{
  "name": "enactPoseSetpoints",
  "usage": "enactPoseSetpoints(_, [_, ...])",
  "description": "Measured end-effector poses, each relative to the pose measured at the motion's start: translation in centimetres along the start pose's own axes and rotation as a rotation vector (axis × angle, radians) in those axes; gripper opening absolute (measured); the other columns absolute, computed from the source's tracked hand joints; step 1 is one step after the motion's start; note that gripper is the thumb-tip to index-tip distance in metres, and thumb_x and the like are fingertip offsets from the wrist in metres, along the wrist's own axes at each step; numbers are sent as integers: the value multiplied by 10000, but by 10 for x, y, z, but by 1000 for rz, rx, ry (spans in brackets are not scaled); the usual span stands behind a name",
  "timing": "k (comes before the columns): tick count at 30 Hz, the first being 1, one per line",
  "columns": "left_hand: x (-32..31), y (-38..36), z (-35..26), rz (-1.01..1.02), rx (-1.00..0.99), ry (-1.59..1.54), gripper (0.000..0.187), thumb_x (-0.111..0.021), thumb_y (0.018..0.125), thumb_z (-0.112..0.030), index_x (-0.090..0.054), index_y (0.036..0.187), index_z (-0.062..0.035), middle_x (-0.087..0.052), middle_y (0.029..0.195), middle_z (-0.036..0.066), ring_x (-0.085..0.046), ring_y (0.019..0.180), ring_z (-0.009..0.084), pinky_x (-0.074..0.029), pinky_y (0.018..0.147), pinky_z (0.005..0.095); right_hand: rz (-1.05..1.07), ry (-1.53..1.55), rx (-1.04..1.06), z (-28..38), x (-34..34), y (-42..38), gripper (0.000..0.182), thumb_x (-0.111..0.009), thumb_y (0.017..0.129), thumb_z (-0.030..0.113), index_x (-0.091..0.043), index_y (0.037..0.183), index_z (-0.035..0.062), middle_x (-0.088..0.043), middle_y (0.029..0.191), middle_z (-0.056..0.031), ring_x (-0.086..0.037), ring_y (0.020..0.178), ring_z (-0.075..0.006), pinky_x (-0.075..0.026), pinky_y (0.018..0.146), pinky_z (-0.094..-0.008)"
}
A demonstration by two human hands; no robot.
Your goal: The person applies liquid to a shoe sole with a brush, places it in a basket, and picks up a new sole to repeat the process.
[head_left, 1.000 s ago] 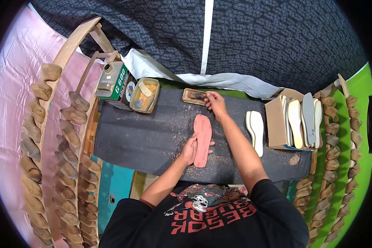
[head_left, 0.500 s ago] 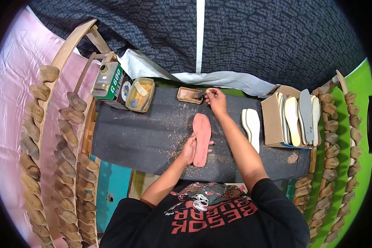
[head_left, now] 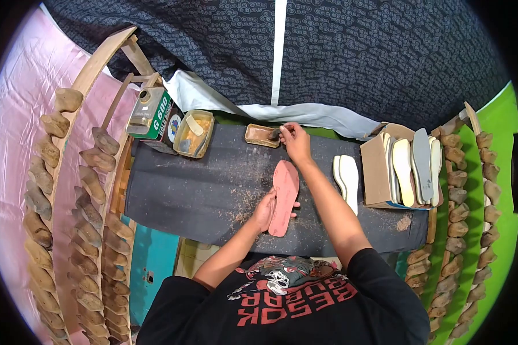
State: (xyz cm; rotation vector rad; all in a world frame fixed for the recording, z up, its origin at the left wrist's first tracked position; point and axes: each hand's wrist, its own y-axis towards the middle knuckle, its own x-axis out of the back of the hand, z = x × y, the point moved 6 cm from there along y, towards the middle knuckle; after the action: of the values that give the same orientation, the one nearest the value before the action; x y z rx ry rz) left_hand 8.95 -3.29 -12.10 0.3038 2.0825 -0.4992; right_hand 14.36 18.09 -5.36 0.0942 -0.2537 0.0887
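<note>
A reddish-pink shoe sole (head_left: 284,198) is gripped along its left edge in my left hand (head_left: 266,211), with the fingertips showing past its right side. At the back of the table, my right hand (head_left: 296,141) pinches a small dark piece (head_left: 275,135) at the right end of a shallow, worn tray (head_left: 259,134). The lower end of that piece is inside the tray, and its exact kind is too small to make out. A brown film coats the tray's inside. A pair of cream-white soles (head_left: 347,178) lies to the right of my right forearm.
A G 600 can (head_left: 152,118) and a yellowish tub (head_left: 207,132) with a pale scraper stand at the back left. On the right, a cardboard box (head_left: 377,178) holds several soles. Racks of wooden shoe lasts (head_left: 86,204) flank the table (head_left: 172,190), where brown crumbs lie scattered.
My right hand has shifted slightly, and the dark piece now reaches a little further into the tray. The pink sole has tilted slightly to the right in my left hand. The whole view has shifted a little.
</note>
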Motion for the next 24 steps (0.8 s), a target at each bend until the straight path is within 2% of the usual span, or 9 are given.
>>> enactPoseSetpoints(1, [-2, 0, 0, 0, 0, -1, 589, -391, 1018, -464, -381, 1459, -74, -589, 1298, 142, -613, 1177, 357, -567, 896, 495, 12, 51, -40, -4, -5, 2, 219, -674, 951, 182, -648, 1024, -23, -725, 828, -112, -686, 704, -131, -551, 654, -282])
enactPoseSetpoints(4, [-10, 3, 3, 8, 15, -9, 588, -390, 1019, -464, -389, 1453, -68, -594, 1288, 146, -610, 1183, 362, -565, 901, 497, 48, 181, -69, -11, -20, 1, 215, -674, 953, 188, -646, 1019, -15, -719, 806, -105, -681, 695, -122, -551, 642, -280])
enactPoseSetpoints(6, [-10, 4, 1, -13, -8, 16, 597, -393, 1017, -472, -392, 1450, -60, -598, 1280, 146, -608, 1187, 364, -562, 907, 501, 13, 138, -69, -12, -18, 1, 217, -673, 951, 190, -642, 1013, -16, -713, 786, -104, -686, 684, -144, -549, 633, -301])
enactPoseSetpoints(8, [-6, 5, -1, 3, -22, 6, 600, -391, 1017, -474, -394, 1448, -58, -598, 1285, 147, -607, 1188, 363, -561, 908, 500, 4, -84, 85, 0, -8, 0, 218, -669, 947, 186, -636, 1000, -23, -710, 786, -129, -693, 673, -188, -544, 627, -334])
enactPoseSetpoints(9, [-5, 5, 0, 21, -29, -5, 603, -390, 1016, -476, -395, 1447, -55, -598, 1289, 148, -607, 1189, 362, -560, 910, 500, 25, -158, 125, 9, -3, -1, 243, -660, 947, 200, -627, 989, -37, -701, 804, -185, -700, 701, -284, -535, 655, -386])
enactPoseSetpoints(10, [-4, 4, -1, 23, -27, -10, 603, -390, 1016, -476, -395, 1447, -55, -598, 1289, 148, -607, 1189, 362, -560, 910, 500, 25, -163, 122, 15, 2, -2, 243, -660, 947, 200, -627, 989, -37, -701, 804, -185, -700, 701, -284, -535, 655, -386])
enactPoseSetpoints(13, [-3, 6, -3, 14, -15, 13, 608, -386, 1015, -481, -404, 1442, -49, -599, 1299, 153, -608, 1188, 358, -560, 910, 496, 69, -293, 172, 32, 10, -2, 282, -647, 953, 230, -619, 981, -49, -682, 842, -256, -675, 805, -421, -516, 717, -442])
enactPoseSetpoints(21, [-11, 7, -3, 2, -7, 8, 589, -382, 1018, -459, -410, 1439, -48, -602, 1298, 154, -614, 1180, 353, -562, 907, 498, 80, -311, 205, 35, -1, -3, 279, -646, 953, 230, -618, 1009, -42, -688, 867, -263, -675, 817, -432, -521, 721, -451])
enactPoseSetpoints(24, [-11, 3, 3, 2, 12, 4, 589, -380, 1019, -455, -409, 1445, -49, -601, 1302, 154, -617, 1175, 354, -563, 905, 502, 91, -251, 135, 19, 0, 2, 278, -646, 959, 230, -616, 1019, -39, -699, 831, -222, -699, 756, -358, -532, 684, -422])
